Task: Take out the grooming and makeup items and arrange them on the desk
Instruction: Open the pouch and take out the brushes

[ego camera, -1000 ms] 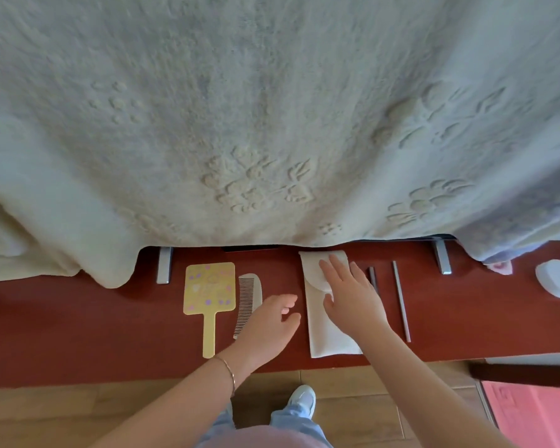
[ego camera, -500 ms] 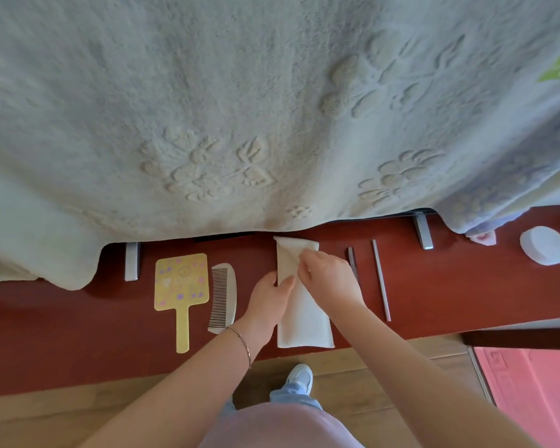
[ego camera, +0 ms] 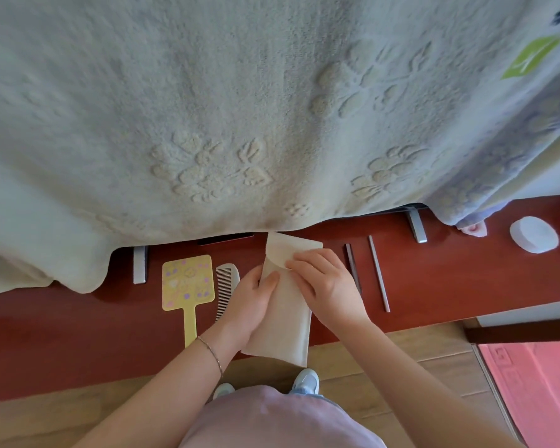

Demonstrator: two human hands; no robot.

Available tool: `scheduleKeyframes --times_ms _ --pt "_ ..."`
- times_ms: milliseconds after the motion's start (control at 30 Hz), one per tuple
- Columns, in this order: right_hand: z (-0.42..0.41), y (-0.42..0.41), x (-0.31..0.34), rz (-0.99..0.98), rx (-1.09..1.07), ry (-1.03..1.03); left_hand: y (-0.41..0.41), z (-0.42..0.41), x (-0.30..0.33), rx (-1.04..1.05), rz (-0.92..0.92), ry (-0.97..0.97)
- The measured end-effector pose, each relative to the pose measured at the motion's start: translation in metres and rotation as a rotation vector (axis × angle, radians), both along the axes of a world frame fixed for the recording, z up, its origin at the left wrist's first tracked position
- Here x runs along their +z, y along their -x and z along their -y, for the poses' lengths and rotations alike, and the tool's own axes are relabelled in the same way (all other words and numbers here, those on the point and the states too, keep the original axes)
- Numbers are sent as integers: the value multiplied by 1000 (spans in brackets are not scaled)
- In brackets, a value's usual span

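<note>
A long cream fabric pouch (ego camera: pixel 285 328) lies lengthwise on the red-brown desk (ego camera: pixel 62 334), its near end over the desk's front edge. My left hand (ego camera: pixel 251 302) grips its left side, thumb on top. My right hand (ego camera: pixel 327 282) pinches the rounded flap near the pouch's far end. Left of the pouch lie a white comb (ego camera: pixel 226 287) and a yellow hand mirror (ego camera: pixel 187 287) with a long handle. To the right lie a dark thin stick (ego camera: pixel 352 266) and a silver thin stick (ego camera: pixel 379 273).
A big cream blanket (ego camera: pixel 240 108) hangs over the back of the desk, hiding what is behind. Two metal feet (ego camera: pixel 416 226) poke out under it. A white round box (ego camera: pixel 534 234) and a small pink item (ego camera: pixel 472 228) sit far right. Pink mat (ego camera: pixel 537 383) on the floor.
My left hand moved from beside the comb onto the pouch's left side. My right hand went from lying flat on the pouch to pinching its flap.
</note>
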State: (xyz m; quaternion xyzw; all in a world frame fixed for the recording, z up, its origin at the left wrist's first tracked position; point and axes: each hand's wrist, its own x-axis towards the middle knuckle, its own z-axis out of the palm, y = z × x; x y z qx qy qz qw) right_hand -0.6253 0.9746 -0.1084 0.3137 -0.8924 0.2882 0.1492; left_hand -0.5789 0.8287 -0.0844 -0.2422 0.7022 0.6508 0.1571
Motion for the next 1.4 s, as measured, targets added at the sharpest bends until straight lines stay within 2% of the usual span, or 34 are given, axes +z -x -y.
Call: scheduleKeyframes --times_ms 133,233,367,467,600,733,800,1000,1100,1300,1400 --pt "6 -2 19 260 -166 180 -7 6 4 -75 -24 49" --pt "2 8 35 408 -242 262 -12 11 7 -83 -31 3" --pt "-6 34 53 150 -440 264 -15 18 13 -155 -60 32" --pt "-14 45 59 77 -566 186 -17 20 18 -247 -104 60" --pt "-16 34 65 287 -417 136 -19 23 20 -276 -144 94" --pt "-7 9 66 297 -161 84 -22 31 22 -226 -161 112" --pt "-3 -1 61 368 -110 72 -23 34 23 -240 -183 124" --pt "-1 -9 60 475 -73 56 -28 38 19 -243 -199 148" --pt "0 -10 61 610 -100 89 -31 38 18 -264 -205 145" --pt "3 -12 57 866 -197 258 -38 38 11 -287 -194 185" --pt "5 -11 56 934 -300 469 -40 39 6 -287 -175 202"
